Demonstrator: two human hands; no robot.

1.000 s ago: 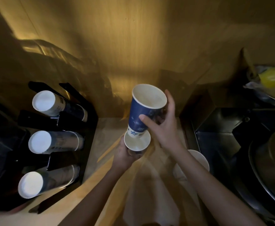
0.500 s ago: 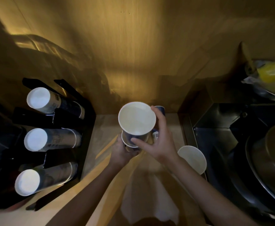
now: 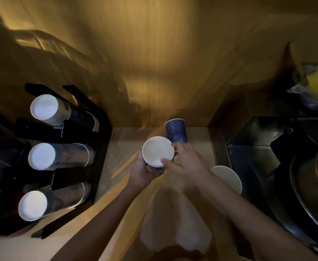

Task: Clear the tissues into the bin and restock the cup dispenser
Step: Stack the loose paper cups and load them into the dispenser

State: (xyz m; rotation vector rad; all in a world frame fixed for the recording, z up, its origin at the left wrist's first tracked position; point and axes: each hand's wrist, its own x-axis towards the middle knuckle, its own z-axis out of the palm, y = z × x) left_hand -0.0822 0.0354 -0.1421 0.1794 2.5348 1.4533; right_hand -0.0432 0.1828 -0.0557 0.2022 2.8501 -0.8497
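Note:
My left hand (image 3: 142, 171) is shut on a short stack of paper cups (image 3: 158, 150), whose white open mouth faces me. My right hand (image 3: 187, 162) is beside it with fingers spread; the thumb rests on the stack's rim and the fingertips touch a single blue cup (image 3: 176, 131) standing just behind. Another white-mouthed cup (image 3: 228, 178) sits to the right, partly hidden by my right forearm. A crumpled white tissue (image 3: 175, 225) lies on the counter under my arms. The black cup dispenser (image 3: 82, 129) at the left holds three rows of cups.
A dark metal sink (image 3: 252, 153) lies at the right, with a large round metal pan (image 3: 316, 194) in it. At the top right a plastic-lined container (image 3: 305, 95) holds something yellow. A wooden wall closes off the back of the counter.
My right hand lowered a blue cup into the stack in my left hand and let go of it. It now reaches toward the blue cup behind the stack.

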